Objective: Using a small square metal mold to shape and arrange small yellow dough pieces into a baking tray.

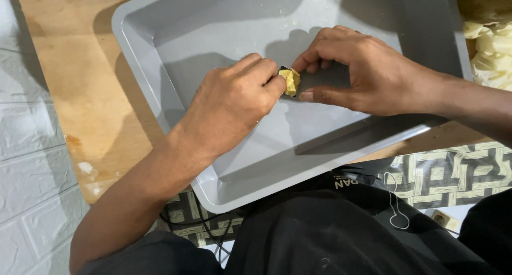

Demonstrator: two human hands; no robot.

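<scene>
Bare forearms, no sleeves; black garment (330, 232) with a thin white drawstring (397, 213)

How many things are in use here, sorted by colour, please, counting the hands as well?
Grey: 1, the tray
Yellow: 1, the small lump pinched between both hands
Bare hands: 2, left hand and right hand
Total: 4
</scene>
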